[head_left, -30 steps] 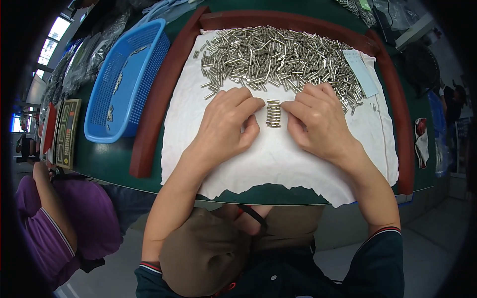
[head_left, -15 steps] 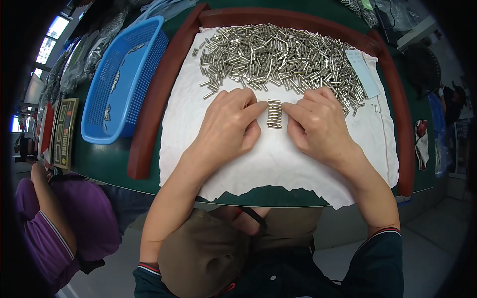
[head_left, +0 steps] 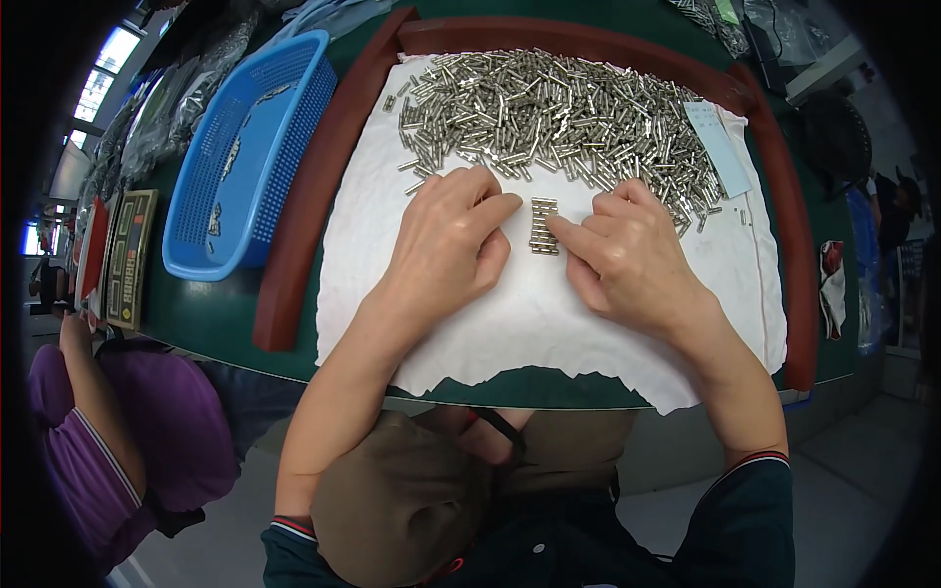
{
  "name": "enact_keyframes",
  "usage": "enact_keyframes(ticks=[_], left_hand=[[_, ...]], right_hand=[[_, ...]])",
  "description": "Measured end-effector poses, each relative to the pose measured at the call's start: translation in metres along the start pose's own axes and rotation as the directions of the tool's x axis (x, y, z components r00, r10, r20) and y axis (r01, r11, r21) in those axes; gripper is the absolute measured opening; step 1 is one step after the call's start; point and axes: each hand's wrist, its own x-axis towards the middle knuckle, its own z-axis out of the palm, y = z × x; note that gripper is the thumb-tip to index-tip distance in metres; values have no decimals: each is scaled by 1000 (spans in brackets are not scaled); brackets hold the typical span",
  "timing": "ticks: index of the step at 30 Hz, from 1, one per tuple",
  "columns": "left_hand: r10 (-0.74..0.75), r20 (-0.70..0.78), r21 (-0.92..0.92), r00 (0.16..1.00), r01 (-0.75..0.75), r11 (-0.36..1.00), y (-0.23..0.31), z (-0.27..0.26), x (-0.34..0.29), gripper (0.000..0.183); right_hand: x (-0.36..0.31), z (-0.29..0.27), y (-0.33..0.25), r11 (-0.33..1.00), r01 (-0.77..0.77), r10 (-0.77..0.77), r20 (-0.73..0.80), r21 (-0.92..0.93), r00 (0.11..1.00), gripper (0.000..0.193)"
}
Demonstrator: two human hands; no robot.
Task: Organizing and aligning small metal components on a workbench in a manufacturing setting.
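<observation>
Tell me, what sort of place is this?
Probably a workshop or small factory: a big pile of little metal rods lies on a white cloth, a blue basket holds more small pieces, and another person in purple is nearby.

Green table [head_left: 208, 312], white cloth [head_left: 529, 328] under metal pins [head_left: 549, 108], blue basket [head_left: 284, 167]

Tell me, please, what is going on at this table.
A person is working bare-handed on a cloth. The right hand seems to have one of its fingers on the right edge of a column of metal pins; the left hand is apart, just left of it. A heap of loose pins lies beyond, and a basket stands left.
</observation>
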Motion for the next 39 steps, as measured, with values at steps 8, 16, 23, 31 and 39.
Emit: enact_keyframes(ticks=[8,16,23,31,39], left_hand=[[-6,-4,1,1000,6,1000,-3,1,-1,26],[-5,-9,-10,1000,5,1000,-3,0,0,24],[-3,-2,-12,1000,3,1000,-3,0,0,24],[-6,0,-9,1000,6,1000,-3,1,-1,24],[-3,1,-11,1000,3,1000,-4,0,-1,24]], right_hand=[[-2,-2,0,998,49,-51,73,30,996,28],[-1,-4,-4,996,81,-85,87,45,993,26],[-1,-4,-2,993,42,-43,5,114,999,23],[-1,-1,1,993,-121,122,68,-11,990,28],[-1,0,1,997,-74,73,78,18,994,24]])
